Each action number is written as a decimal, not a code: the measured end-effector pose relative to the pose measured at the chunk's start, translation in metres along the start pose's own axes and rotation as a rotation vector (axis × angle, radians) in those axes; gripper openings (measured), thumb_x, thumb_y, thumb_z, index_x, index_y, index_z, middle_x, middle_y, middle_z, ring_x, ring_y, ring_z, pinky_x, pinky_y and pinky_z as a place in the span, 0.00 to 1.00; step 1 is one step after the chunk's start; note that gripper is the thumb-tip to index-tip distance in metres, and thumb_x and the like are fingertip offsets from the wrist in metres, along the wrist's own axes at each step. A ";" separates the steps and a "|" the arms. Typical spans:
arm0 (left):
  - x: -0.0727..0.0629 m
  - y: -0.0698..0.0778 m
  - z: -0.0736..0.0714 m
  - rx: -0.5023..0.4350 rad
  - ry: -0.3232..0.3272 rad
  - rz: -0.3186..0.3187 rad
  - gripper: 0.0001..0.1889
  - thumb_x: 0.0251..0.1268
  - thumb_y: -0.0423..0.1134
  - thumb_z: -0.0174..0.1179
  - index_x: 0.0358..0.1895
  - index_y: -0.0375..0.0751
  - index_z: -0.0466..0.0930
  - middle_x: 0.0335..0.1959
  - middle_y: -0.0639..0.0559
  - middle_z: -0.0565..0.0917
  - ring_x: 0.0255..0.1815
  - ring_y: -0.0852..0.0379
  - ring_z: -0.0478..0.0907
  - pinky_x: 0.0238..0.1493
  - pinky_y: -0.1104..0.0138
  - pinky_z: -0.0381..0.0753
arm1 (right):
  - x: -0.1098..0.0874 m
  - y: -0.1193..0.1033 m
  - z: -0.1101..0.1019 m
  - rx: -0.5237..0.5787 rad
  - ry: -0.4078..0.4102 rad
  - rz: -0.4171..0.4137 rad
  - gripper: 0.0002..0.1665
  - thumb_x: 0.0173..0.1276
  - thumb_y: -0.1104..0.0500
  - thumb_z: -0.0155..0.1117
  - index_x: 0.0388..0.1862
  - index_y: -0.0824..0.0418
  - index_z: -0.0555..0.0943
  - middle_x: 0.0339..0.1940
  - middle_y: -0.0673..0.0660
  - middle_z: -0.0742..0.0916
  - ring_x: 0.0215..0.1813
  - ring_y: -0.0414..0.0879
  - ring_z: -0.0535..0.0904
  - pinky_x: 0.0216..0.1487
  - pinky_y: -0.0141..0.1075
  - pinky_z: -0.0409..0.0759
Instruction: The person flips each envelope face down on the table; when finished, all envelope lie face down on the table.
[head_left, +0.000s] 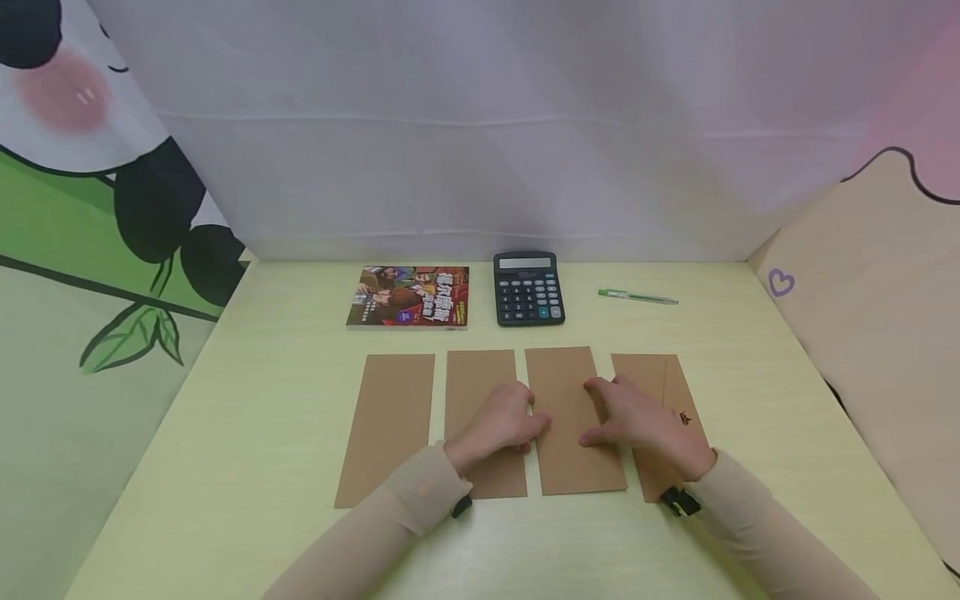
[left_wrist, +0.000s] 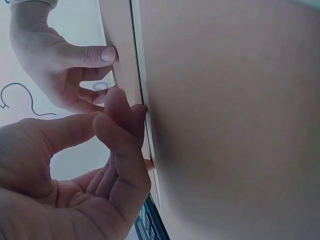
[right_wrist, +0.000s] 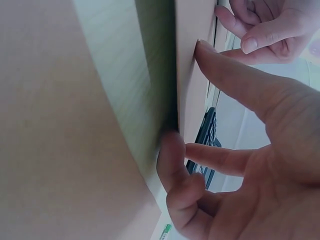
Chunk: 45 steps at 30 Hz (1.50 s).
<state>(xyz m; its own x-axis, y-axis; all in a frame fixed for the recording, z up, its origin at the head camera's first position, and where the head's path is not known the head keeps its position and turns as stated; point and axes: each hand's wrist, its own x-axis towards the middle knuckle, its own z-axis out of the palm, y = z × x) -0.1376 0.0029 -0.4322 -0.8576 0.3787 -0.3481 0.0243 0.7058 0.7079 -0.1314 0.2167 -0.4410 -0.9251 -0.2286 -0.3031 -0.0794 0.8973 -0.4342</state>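
Several brown kraft-paper envelopes lie side by side in a row. My left hand [head_left: 501,421] is over the second envelope from the left [head_left: 480,375], its bent fingers at the left edge of the third envelope [head_left: 564,392] and its thumb reaching onto that envelope. From the opposite side my right hand [head_left: 637,421] touches the third envelope, thumb [right_wrist: 210,55] and index finger spread apart on its face, other fingers curled by the edge. Beneath the right hand is the rightmost envelope [head_left: 678,392], with a seam line and small dark emblem. The leftmost envelope [head_left: 386,429] is untouched.
Behind the row lie a colourful book [head_left: 408,297], a black calculator [head_left: 528,289] and a green pen [head_left: 637,297]. The pale yellow table [head_left: 225,417] meets a whitish cloth backdrop [head_left: 480,183] at its far edge. Printed panels border both sides.
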 end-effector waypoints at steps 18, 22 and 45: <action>0.001 0.006 0.007 0.009 0.079 0.179 0.22 0.62 0.42 0.62 0.55 0.31 0.78 0.30 0.49 0.85 0.25 0.61 0.77 0.33 0.68 0.76 | -0.024 0.018 -0.010 0.051 0.099 -0.128 0.47 0.48 0.45 0.78 0.63 0.65 0.71 0.47 0.61 0.75 0.41 0.51 0.71 0.41 0.44 0.74; 0.004 0.015 0.013 -0.005 0.076 0.285 0.22 0.61 0.41 0.63 0.55 0.31 0.78 0.33 0.53 0.84 0.30 0.63 0.77 0.36 0.70 0.76 | -0.032 0.037 -0.009 0.088 0.158 -0.222 0.43 0.52 0.47 0.77 0.62 0.66 0.72 0.50 0.60 0.77 0.47 0.53 0.74 0.48 0.48 0.73; 0.047 0.060 0.045 0.321 0.088 0.359 0.20 0.56 0.46 0.68 0.49 0.40 0.83 0.36 0.53 0.80 0.39 0.59 0.72 0.40 0.71 0.70 | -0.045 0.114 -0.035 0.078 0.253 0.037 0.39 0.54 0.51 0.75 0.55 0.75 0.73 0.43 0.70 0.82 0.40 0.60 0.81 0.36 0.50 0.78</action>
<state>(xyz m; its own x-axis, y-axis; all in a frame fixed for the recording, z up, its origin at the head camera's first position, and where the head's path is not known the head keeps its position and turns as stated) -0.1527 0.0903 -0.4337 -0.8061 0.5894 -0.0535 0.4715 0.6942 0.5439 -0.1118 0.3429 -0.4469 -0.9910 -0.0855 -0.1027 -0.0237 0.8691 -0.4941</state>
